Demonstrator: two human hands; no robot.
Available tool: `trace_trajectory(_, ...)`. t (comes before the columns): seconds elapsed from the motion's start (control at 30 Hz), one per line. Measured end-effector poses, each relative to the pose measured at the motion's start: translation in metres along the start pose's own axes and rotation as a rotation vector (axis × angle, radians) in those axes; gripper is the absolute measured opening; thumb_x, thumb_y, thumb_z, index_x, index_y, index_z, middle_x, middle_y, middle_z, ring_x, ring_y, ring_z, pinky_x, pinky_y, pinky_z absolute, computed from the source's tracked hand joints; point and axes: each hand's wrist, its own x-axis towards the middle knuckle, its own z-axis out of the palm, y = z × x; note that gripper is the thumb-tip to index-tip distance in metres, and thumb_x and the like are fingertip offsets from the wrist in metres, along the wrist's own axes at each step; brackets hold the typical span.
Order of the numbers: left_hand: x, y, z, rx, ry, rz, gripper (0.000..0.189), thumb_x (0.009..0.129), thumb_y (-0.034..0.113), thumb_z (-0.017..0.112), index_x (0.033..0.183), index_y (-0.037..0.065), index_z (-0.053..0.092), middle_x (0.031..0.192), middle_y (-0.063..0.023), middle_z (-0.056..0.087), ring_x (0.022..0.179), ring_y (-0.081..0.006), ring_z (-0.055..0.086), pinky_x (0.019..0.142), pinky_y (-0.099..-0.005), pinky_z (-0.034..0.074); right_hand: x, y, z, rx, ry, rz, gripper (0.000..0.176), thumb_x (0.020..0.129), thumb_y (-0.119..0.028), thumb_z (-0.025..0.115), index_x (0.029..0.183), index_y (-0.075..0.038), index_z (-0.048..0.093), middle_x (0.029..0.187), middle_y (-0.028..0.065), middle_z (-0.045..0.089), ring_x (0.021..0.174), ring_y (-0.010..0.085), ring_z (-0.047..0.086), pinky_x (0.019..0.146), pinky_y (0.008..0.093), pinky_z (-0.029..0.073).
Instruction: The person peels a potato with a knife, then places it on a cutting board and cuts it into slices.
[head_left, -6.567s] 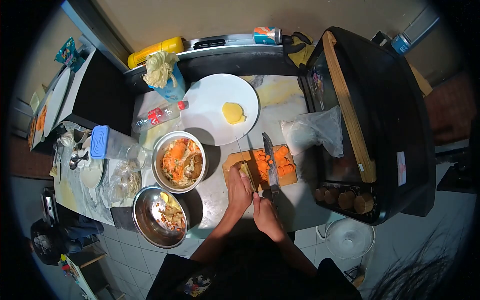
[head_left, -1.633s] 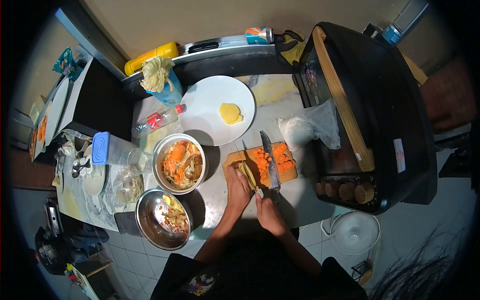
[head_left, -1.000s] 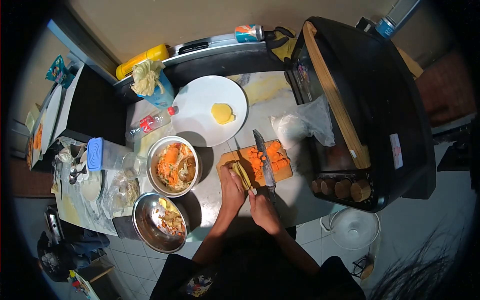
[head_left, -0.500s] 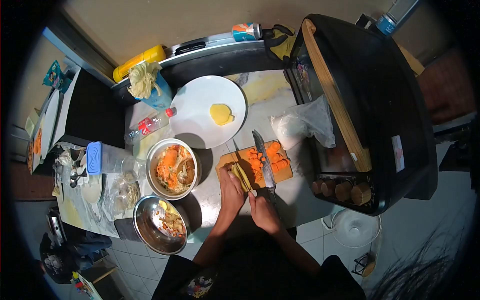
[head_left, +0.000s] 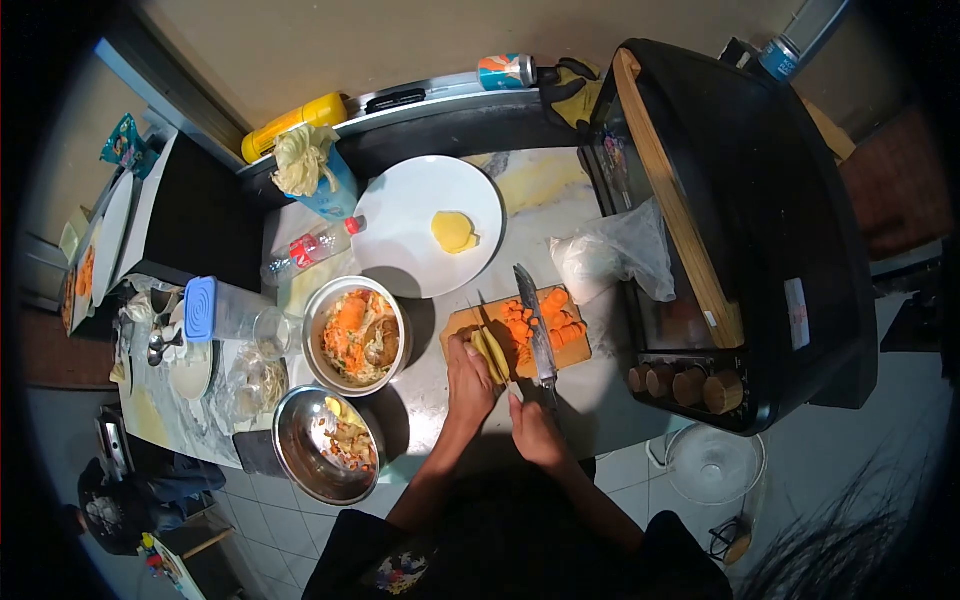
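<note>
My left hand is closed on a yellow piece of potato, holding it at the left end of a wooden cutting board. In my right hand is a small knife, gripped by its pale handle. Its thin blade runs up along the potato and is partly hidden. Beside it on the board, a larger kitchen knife lies with its dark handle toward me. Chopped carrot sits on both sides of that blade. Yellow potato slices rest on a large white plate behind the board.
Left of the board stand a pot of mixed food and a metal bowl with peelings. A plastic bottle lies behind them. To the right are a plastic bag of white contents and a black oven with a wooden handle.
The whole view has shifted slightly to the right. My right hand with the small knife has drawn back a little toward me; my left hand keeps its hold on the potato.
</note>
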Motion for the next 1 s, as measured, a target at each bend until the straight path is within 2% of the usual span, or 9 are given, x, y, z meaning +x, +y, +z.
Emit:
trace_trajectory(0.03,0.001,0.000,-0.001,0.005,0.005,-0.002,0.033,0.098,0.013,0.026,0.113,-0.012,0.042,0.104,-0.0311,0.048,0.096,-0.0468,0.050,0.088,-0.0457,0.039,-0.002,0.005,0.003,0.002,-0.005,-0.005,0.056,0.098,-0.035,0.036,0.072,0.007,0.062,0.073,0.0330,0.058,0.076,0.0491,0.059,0.068,0.0543,0.046)
trace_trajectory(0.1,-0.001,0.003,-0.001,0.048,0.005,0.020,0.034,0.098,0.014,0.025,0.113,-0.011,0.042,0.103,-0.0309,0.049,0.096,-0.0467,0.050,0.088,-0.0456,0.040,-0.009,0.015,0.010,0.046,0.144,-0.163,0.056,0.099,-0.030,0.037,0.065,0.009,0.057,0.067,0.0339,0.054,0.073,0.0484,0.058,0.062,0.0536,0.044)
trace_trajectory(0.23,-0.001,-0.001,0.000,0.006,-0.008,-0.017,0.034,0.098,0.014,0.025,0.113,-0.011,0.042,0.103,-0.0309,0.048,0.096,-0.0466,0.050,0.087,-0.0458,0.040,0.002,-0.002,0.003,0.017,0.071,0.028,0.056,0.099,-0.031,0.037,0.066,0.009,0.056,0.069,0.0336,0.055,0.075,0.0489,0.058,0.063,0.0540,0.043)
trace_trajectory(0.37,-0.003,0.001,0.001,0.035,0.024,0.018,0.040,0.101,0.023,0.020,0.110,-0.008,0.043,0.100,-0.0292,0.048,0.094,-0.0460,0.050,0.086,-0.0451,0.039,0.005,0.012,0.015,0.033,0.073,-0.043,0.057,0.098,-0.036,0.037,0.071,0.008,0.062,0.073,0.0341,0.057,0.073,0.0499,0.059,0.065,0.0547,0.046)
trace_trajectory(0.47,0.000,0.000,-0.003,0.021,-0.003,0.013,0.032,0.098,0.014,0.025,0.113,-0.010,0.041,0.104,-0.0306,0.048,0.096,-0.0465,0.049,0.088,-0.0461,0.039,-0.005,0.010,0.011,0.063,0.048,-0.046,0.053,0.099,-0.027,0.037,0.065,0.010,0.054,0.066,0.0343,0.053,0.075,0.0486,0.057,0.061,0.0539,0.041)
trace_trajectory(0.57,-0.001,-0.001,-0.001,0.040,-0.002,0.039,0.030,0.098,0.012,0.026,0.111,-0.010,0.041,0.101,-0.0305,0.046,0.095,-0.0468,0.048,0.087,-0.0463,0.038,-0.007,0.033,0.027,0.012,0.192,-0.160,0.052,0.099,-0.026,0.039,0.065,0.010,0.055,0.063,0.0333,0.053,0.069,0.0482,0.058,0.060,0.0535,0.042)
trace_trajectory(0.7,-0.003,0.000,-0.001,0.048,-0.002,0.037,0.029,0.098,0.012,0.027,0.110,-0.010,0.042,0.097,-0.0295,0.045,0.091,-0.0466,0.047,0.084,-0.0473,0.038,0.008,0.009,0.015,-0.018,0.104,-0.011,0.055,0.099,-0.027,0.039,0.063,0.011,0.055,0.062,0.0324,0.053,0.067,0.0478,0.057,0.058,0.0526,0.043)
trace_trajectory(0.8,0.001,0.001,-0.001,0.029,0.025,0.071,0.029,0.098,0.012,0.028,0.110,-0.010,0.042,0.094,-0.0287,0.044,0.088,-0.0463,0.046,0.082,-0.0479,0.038,0.013,0.017,0.020,-0.002,0.107,-0.085,0.056,0.099,-0.029,0.039,0.063,0.011,0.055,0.063,0.0323,0.053,0.067,0.0477,0.058,0.058,0.0528,0.043)
trace_trajectory(1.0,0.001,0.001,-0.002,0.028,0.012,0.044,0.029,0.098,0.012,0.028,0.110,-0.010,0.043,0.098,-0.0292,0.046,0.092,-0.0460,0.047,0.084,-0.0467,0.039,0.002,0.022,0.024,0.055,0.143,-0.042,0.055,0.099,-0.030,0.040,0.064,0.010,0.056,0.064,0.0323,0.054,0.069,0.0476,0.058,0.058,0.0533,0.043)
